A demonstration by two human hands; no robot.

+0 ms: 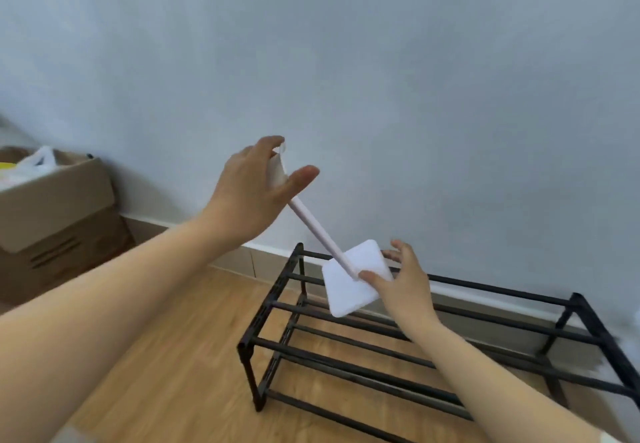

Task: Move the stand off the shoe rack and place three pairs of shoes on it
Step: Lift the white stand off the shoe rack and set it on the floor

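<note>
A white stand (343,286), a thin pole on a square base, hangs tilted above the left end of the black two-tier shoe rack (381,352). My left hand (252,189) holds the pole's top end, with the thumb stretched out. My right hand (403,279) grips the right edge of the square base. The base is clear of the rack's top bars. No shoes are in view.
A brown cardboard box (52,220) with a white bag in it stands on the left against the pale wall (381,78). Wooden floor (166,366) spreads out in front of the rack and to its left. The rack stands close to the wall's skirting.
</note>
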